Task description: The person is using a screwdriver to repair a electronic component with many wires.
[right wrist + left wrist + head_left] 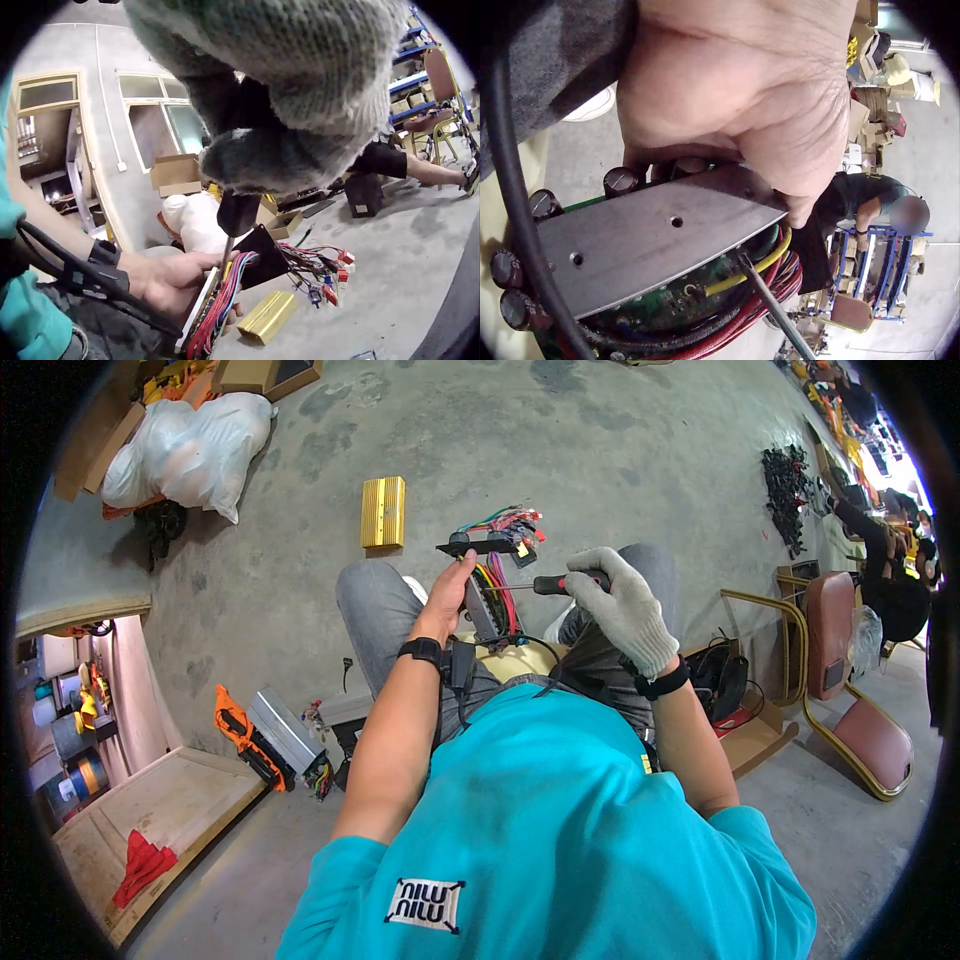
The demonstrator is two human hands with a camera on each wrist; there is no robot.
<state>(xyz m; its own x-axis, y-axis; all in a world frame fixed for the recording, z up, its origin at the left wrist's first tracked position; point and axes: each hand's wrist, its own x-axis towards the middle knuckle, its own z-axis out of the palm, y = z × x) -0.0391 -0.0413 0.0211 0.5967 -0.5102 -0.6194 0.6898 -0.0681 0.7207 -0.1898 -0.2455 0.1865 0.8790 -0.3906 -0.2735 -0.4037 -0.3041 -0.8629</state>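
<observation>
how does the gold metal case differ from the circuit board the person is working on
The gold metal case lies on the floor, while the circuit board is held in the left hand. The case has a ridged golden surface; the board is green, with capacitors and a flat grey plate. The case shows no wires, whereas the board has coloured wires along it. Both look elongated.

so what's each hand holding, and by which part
The left hand grips, near one end, a green circuit board with a grey metal plate; the gloved right hand holds a red-black screwdriver by its handle.
</observation>
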